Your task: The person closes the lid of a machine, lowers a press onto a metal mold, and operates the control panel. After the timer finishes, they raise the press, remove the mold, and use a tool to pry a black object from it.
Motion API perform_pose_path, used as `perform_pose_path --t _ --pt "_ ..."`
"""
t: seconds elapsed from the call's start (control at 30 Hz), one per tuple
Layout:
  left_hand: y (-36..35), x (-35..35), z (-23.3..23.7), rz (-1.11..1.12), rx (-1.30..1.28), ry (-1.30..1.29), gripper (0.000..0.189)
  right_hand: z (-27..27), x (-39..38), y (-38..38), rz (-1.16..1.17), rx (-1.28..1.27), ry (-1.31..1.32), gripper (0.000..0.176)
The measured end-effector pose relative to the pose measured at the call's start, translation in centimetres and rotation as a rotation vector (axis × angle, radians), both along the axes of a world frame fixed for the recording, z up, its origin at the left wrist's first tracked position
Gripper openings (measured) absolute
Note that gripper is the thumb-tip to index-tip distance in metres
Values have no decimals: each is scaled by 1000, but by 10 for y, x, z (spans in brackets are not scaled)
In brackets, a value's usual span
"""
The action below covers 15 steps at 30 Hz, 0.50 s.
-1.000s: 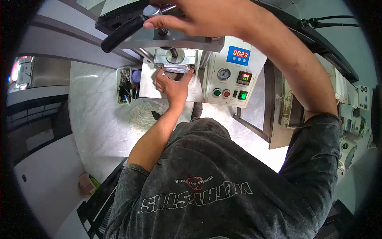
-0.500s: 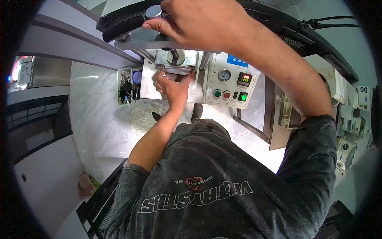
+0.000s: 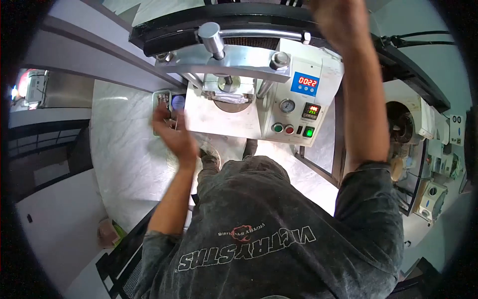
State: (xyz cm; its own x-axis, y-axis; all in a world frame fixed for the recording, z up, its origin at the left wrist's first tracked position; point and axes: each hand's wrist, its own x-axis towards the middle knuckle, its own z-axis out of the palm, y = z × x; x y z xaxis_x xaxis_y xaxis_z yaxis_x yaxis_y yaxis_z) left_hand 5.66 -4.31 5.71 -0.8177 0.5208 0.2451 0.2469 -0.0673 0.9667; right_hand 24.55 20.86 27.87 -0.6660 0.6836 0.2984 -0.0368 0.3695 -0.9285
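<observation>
My left hand (image 3: pixel 175 137) hangs over the left front of a benchtop press, beside a small tray (image 3: pixel 157 133) of tools; its fingers are apart and slightly blurred, with nothing seen in them. At the top edge, my right hand (image 3: pixel 341 22) is raised behind the control box (image 3: pixel 318 65), smeared and partly cut off. A thick metal crossbar (image 3: pixel 244 64) with a round metal knob (image 3: pixel 211 39) spans the press. Beneath it, a pale, wrinkled piece (image 3: pixel 231 99) sticks out from the metal block at the front.
A timer display (image 3: pixel 305 83) reads 00:22, above a pressure gauge (image 3: pixel 287 105) and a temperature display (image 3: pixel 311 110). Green (image 3: pixel 278 128) and red (image 3: pixel 289 129) buttons sit low on the panel. A purple-blue round item (image 3: pixel 178 102) lies by the tray. More machines (image 3: pixel 432 197) stand at right.
My left hand has left the front of the press block and moved left toward the tray. My right hand has let go of the knob and moved right and up. The timer display is now uncovered.
</observation>
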Motion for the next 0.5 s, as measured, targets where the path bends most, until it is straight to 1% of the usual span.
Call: perform_pose_path --t 0.03,0.07,0.13,0.17,0.2,0.23,0.27,0.3,0.33,0.37,0.4,0.47,0.5 --pt "14 -6 48 82 28 181 44 -17 -7 6 92 -204 157 77" --pt "35 -24 78 89 129 312 45 -30 -16 8 187 -407 318 77" --pt "69 -44 136 -72 181 483 50 -45 -36 6 600 -719 570 81" --pt "92 -54 150 -207 202 532 48 -49 -44 9 595 -721 574 81" --pt "107 -60 161 -339 226 580 47 -51 -51 13 911 -682 692 82" --pt "112 -54 172 -339 227 581 47 -52 -57 14 1228 -626 805 83" --pt "119 -40 181 -353 182 487 60 -53 -61 14 1229 -622 805 83" --pt "124 -33 185 -366 137 393 74 -54 -66 14 1315 -649 851 83" --pt "126 -38 181 -371 135 394 74 -53 -68 11 1396 -677 901 84" --pt "129 -45 175 -411 113 493 59 -51 -67 6 1396 -681 922 84" --pt "131 -49 171 -452 90 588 48 -52 -69 4 1387 -681 923 84" --pt "135 -49 171 -468 77 540 49 -56 -78 2 1542 -614 995 84" --pt "134 -50 172 -476 61 497 51 -63 -81 7 1534 -656 976 86"
